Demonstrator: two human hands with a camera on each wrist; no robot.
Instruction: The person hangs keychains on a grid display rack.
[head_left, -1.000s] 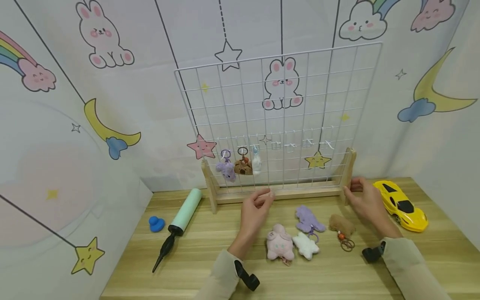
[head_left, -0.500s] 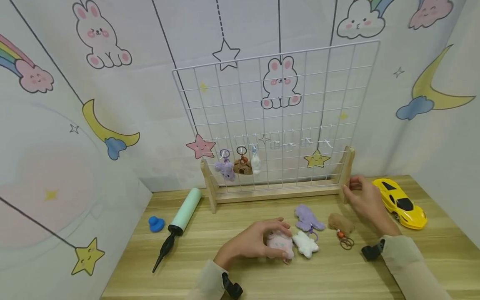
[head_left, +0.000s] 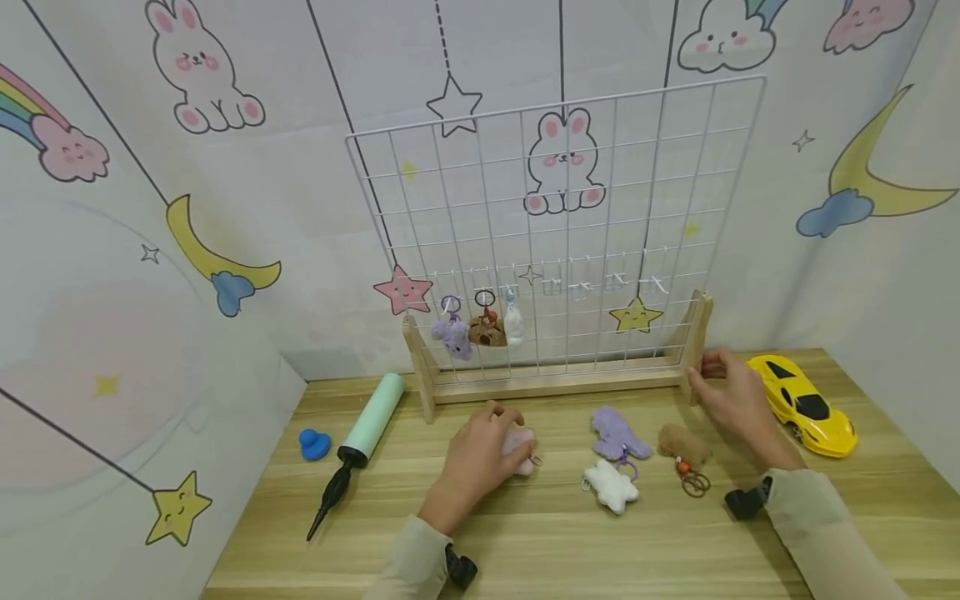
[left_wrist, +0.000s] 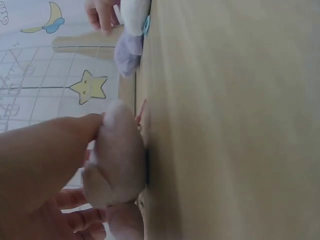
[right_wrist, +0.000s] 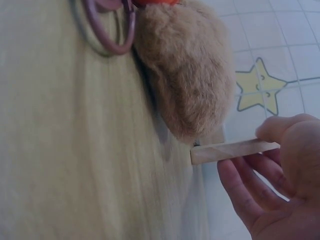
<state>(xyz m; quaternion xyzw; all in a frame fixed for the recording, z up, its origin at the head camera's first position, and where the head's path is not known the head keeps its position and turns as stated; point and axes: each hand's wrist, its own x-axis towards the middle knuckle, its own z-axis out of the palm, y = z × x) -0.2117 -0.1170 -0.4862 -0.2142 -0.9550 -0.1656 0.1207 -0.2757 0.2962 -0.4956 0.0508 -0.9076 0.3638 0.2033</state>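
Observation:
My left hand (head_left: 476, 458) grips a pink plush keychain (left_wrist: 120, 155) between thumb and fingers, low over the wooden tabletop. In the head view the hand covers much of it. On the right, my right hand (head_left: 735, 400) holds the wooden leg (right_wrist: 230, 150) of a white wire grid rack (head_left: 567, 225), thumb on one side and fingers on the other. Between the hands lie a white star-shaped plush keychain (head_left: 613, 486), a purple plush keychain (head_left: 617, 432) and a brown plush keychain (head_left: 684, 444) with a ring. Purple (head_left: 453, 337), brown (head_left: 487, 332) and white (head_left: 513, 325) keychains hang on the rack's left.
Several clear hooks (head_left: 617, 280) sit along the grid right of the hanging keychains. A yellow toy car (head_left: 806, 408) stands beyond my right hand. To the left lie a mint-green pump (head_left: 373, 421) and a small blue rubber toy (head_left: 314, 444). A patterned cloth backs the table.
The left hand has come down from near the rack's base, taken hold of the pink plush keychain and moved it left, away from the white star. My right hand stays on the rack's leg.

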